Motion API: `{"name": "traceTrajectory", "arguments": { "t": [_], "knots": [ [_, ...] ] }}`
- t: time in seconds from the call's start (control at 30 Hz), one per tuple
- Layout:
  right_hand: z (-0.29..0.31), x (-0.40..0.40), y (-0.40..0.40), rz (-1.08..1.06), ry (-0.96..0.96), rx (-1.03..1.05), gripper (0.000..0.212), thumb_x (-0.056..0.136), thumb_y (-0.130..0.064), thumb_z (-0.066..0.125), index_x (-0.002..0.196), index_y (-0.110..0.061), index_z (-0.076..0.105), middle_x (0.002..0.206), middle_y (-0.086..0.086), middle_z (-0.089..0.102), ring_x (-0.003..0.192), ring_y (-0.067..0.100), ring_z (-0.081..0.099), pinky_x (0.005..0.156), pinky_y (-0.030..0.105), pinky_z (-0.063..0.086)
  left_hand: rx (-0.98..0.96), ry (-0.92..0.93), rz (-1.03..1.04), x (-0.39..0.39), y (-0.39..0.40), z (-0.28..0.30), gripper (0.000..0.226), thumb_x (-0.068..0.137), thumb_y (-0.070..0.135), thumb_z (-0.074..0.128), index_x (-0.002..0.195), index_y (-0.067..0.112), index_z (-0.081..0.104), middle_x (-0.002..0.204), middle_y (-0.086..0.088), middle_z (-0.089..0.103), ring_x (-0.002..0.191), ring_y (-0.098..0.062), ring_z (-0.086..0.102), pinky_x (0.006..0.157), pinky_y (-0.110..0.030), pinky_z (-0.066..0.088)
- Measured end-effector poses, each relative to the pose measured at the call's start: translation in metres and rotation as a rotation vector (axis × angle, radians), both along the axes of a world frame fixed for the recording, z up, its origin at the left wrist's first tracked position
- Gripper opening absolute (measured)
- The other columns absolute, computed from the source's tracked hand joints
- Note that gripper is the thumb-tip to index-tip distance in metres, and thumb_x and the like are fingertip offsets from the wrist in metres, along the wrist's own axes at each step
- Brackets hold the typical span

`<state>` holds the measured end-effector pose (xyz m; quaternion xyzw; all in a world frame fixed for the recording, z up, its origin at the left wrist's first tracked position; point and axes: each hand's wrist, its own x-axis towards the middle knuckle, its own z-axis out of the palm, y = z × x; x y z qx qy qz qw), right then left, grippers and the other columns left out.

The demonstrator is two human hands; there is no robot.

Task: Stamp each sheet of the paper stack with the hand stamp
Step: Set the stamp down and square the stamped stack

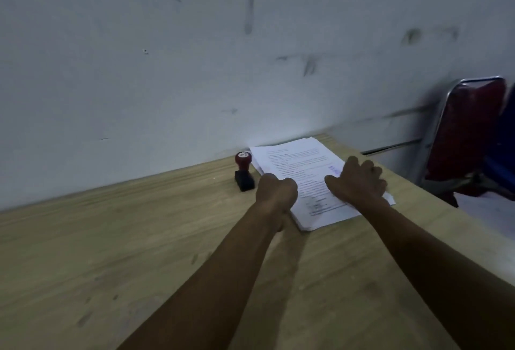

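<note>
— Nearest on the paper stack (303, 179)?
— Left hand (276, 192) at its left edge, fingers curled under, grip unclear. Right hand (359, 179) flat on its right side, fingers spread.
— Beyond?
— Hand stamp (243, 171) upright just left of the stack, untouched. Wall (195, 57) behind.

Two bare forearms come into view from below, long and slender, with no sleeve showing anywhere along them. The left hand (276, 190) and the right hand (359, 182) are both bare, without gloves. The light is dim and the picture soft, so finer detail on the fingers cannot be made out.
</note>
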<state>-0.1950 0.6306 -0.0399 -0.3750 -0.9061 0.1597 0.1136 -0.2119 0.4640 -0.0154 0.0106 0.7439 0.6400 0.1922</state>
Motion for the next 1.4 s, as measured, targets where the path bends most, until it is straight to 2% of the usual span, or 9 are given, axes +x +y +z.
{"name": "traceTrajectory", "arguments": {
  "t": [0.13, 0.3, 0.47, 0.6, 0.73, 0.87, 1.0, 1.1, 1.4],
  "knots": [
    [-0.009, 0.007, 0.027, -0.003, -0.099, 0.041, 0.08, 0.079, -0.062, 0.059, 0.135, -0.008, 0.039, 0.143, 0.022, 0.039, 0.132, 0.04, 0.034, 0.107, 0.05, 0.028, 0.042, -0.128, 0.062, -0.003, 0.032, 0.011, 0.03, 0.084, 0.007, 0.049, 0.113, 0.004, 0.056, 0.113, -0.012, 0.063, 0.098, -0.033, 0.062, 0.088, -0.045, 0.054],
    [-0.006, 0.008, 0.042, -0.015, -0.064, -0.028, 0.092, 0.063, -0.068, 0.073, 0.129, -0.011, 0.045, 0.137, 0.021, 0.046, 0.127, 0.039, 0.042, 0.105, 0.047, 0.034, 0.086, -0.205, 0.19, -0.013, 0.05, 0.015, 0.028, 0.078, -0.001, 0.054, 0.104, 0.003, 0.061, 0.11, -0.012, 0.064, 0.096, -0.034, 0.063, 0.083, -0.043, 0.055],
    [-0.001, 0.014, 0.051, -0.001, 0.013, -0.174, 0.087, 0.054, -0.059, 0.087, 0.117, -0.01, 0.05, 0.127, 0.017, 0.055, 0.118, 0.037, 0.05, 0.097, 0.045, 0.041, 0.095, -0.227, 0.245, -0.02, 0.052, 0.014, 0.036, 0.085, -0.01, 0.049, 0.119, -0.004, 0.059, 0.111, -0.011, 0.062, 0.075, -0.021, 0.053, 0.049, -0.024, 0.036],
    [-0.001, 0.015, 0.045, -0.012, 0.052, -0.201, 0.084, 0.057, -0.053, 0.089, 0.118, -0.009, 0.051, 0.125, 0.017, 0.057, 0.116, 0.036, 0.053, 0.096, 0.047, 0.045, 0.046, -0.232, 0.199, -0.022, 0.056, 0.01, 0.035, 0.089, -0.007, 0.047, 0.122, -0.003, 0.057, 0.11, -0.009, 0.058, 0.085, -0.022, 0.053, 0.06, -0.026, 0.042],
    [-0.006, 0.02, 0.043, -0.009, 0.176, -0.271, 0.053, 0.072, -0.034, 0.085, 0.108, -0.01, 0.054, 0.113, 0.013, 0.064, 0.101, 0.033, 0.061, 0.089, 0.048, 0.052, 0.011, -0.059, 0.205, -0.016, 0.057, 0.002, 0.035, 0.087, -0.002, 0.05, 0.122, -0.002, 0.054, 0.118, -0.014, 0.06, 0.095, -0.027, 0.061, 0.067, -0.03, 0.051],
    [-0.003, 0.034, 0.044, -0.014, 0.478, -0.42, 0.019, 0.082, -0.014, 0.073, 0.094, -0.008, 0.06, 0.102, 0.014, 0.068, 0.079, 0.025, 0.063, 0.071, 0.037, 0.054, 0.117, 0.16, 0.152, -0.007, 0.035, -0.002, 0.015, 0.085, -0.002, 0.052, 0.092, 0.009, 0.06, 0.094, -0.007, 0.068, 0.089, -0.027, 0.067, 0.076, -0.043, 0.059],
    [0.021, 0.058, 0.032, 0.105, 0.72, -0.704, 0.031, 0.074, 0.0, 0.079, 0.103, -0.002, 0.068, 0.102, 0.013, 0.071, 0.082, 0.023, 0.067, 0.071, 0.032, 0.054, 0.235, 0.375, 0.104, 0.009, -0.002, 0.01, 0.027, 0.086, -0.004, 0.061, 0.086, 0.022, 0.062, 0.079, 0.015, 0.067, 0.067, 0.001, 0.067, 0.054, -0.016, 0.053],
    [0.053, 0.079, 0.01, 0.273, 0.828, -0.829, 0.033, 0.075, 0.001, 0.079, 0.105, -0.009, 0.069, 0.099, 0.007, 0.072, 0.079, 0.015, 0.069, 0.06, 0.023, 0.056, 0.279, 0.458, 0.072, 0.024, -0.039, 0.021, 0.022, 0.087, -0.001, 0.063, 0.096, 0.019, 0.067, 0.09, 0.006, 0.073, 0.078, -0.009, 0.071, 0.065, -0.023, 0.058],
    [0.108, 0.123, -0.073, 0.499, 0.999, -0.891, 0.025, 0.086, 0.0, 0.07, 0.11, -0.005, 0.069, 0.101, 0.007, 0.075, 0.086, 0.023, 0.073, 0.073, 0.036, 0.061, 0.217, 0.612, 0.019, 0.075, -0.133, 0.062, 0.034, 0.082, 0.005, 0.069, 0.108, 0.025, 0.061, 0.107, 0.008, 0.071, 0.094, -0.01, 0.068, 0.069, -0.021, 0.056]
  ]
}}
